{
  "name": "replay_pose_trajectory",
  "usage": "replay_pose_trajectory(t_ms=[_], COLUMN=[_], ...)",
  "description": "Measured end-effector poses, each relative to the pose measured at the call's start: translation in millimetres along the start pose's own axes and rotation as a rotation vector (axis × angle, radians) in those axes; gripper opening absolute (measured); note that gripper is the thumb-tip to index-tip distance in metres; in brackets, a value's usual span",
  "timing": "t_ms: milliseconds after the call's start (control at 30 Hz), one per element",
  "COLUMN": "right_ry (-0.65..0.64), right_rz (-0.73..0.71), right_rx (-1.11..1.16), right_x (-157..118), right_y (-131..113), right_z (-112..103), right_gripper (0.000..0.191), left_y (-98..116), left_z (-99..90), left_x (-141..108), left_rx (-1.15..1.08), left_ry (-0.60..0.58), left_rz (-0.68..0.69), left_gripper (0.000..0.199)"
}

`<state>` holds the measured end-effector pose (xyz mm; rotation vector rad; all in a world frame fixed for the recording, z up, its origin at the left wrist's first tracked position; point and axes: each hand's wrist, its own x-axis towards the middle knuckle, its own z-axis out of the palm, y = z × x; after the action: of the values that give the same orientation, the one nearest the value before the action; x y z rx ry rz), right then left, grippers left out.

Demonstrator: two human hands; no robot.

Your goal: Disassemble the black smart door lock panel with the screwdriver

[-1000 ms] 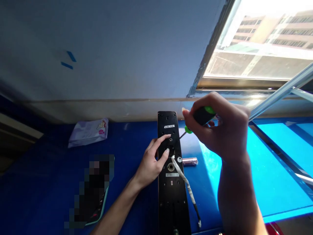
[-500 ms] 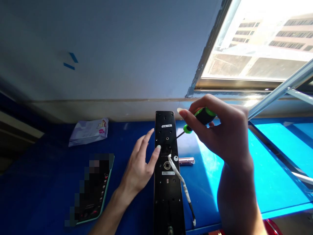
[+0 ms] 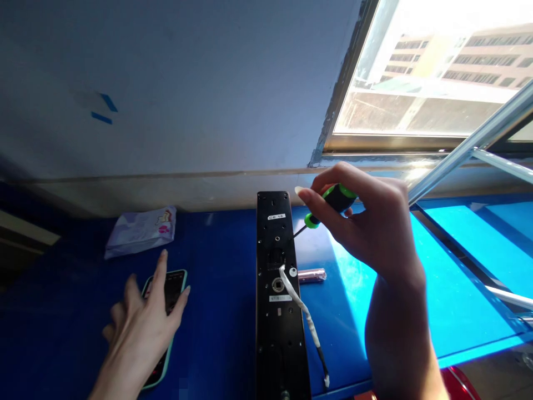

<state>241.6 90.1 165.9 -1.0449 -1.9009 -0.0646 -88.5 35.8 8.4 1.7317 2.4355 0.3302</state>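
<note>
My right hand [image 3: 366, 222] grips a green and black screwdriver [image 3: 339, 199], whose thin shaft slants down to the right side of a long black lock panel [image 3: 277, 333]. The panel lies lengthwise on the blue table, with screw holes, small labels and a square-holed fitting. From its middle a white-wrapped cable [image 3: 306, 314] runs down over the right edge to a small connector. Over on the left, my left hand [image 3: 144, 322] is spread above a phone [image 3: 177, 289] in a pale green case. The hand hides much of the screen; whether a fingertip touches it I cannot tell.
A pale purple packet [image 3: 141, 230] lies at the back left of the blue table [image 3: 216, 311]. Beside the panel's right edge is a shiny pink cylinder [image 3: 312, 275]. A metal ladder [image 3: 470, 147] leans at the right, before a window [image 3: 416, 105].
My left hand has left the panel and moved left over the phone. The screwdriver stays in my right hand at the panel's right side. The view has shifted slightly.
</note>
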Motion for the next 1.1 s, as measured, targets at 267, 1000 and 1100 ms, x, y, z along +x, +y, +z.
replay_pose_trajectory(t_ms=[267, 1000, 1100], right_ry=[-0.008, -0.037, -0.125], right_rz=[-0.044, -0.058, -0.037], right_rx=[-0.011, -0.042, 0.051], right_x=[-0.3, -2.7, -3.8], right_y=[-0.6, -7.9, -5.0], right_z=[-0.1, 8.3, 1.8], right_gripper=[0.027, 0.009, 0.019], left_y=[21.8, 129.8, 131.3], left_z=[-0.2, 52.6, 52.7], left_x=[-2.0, 1.3, 2.8], left_rx=[0.023, -1.412, -1.416], left_ry=[-0.011, -0.295, -0.301], left_rz=[-0.018, 0.488, 0.501], left_gripper=[0.075, 0.052, 0.051])
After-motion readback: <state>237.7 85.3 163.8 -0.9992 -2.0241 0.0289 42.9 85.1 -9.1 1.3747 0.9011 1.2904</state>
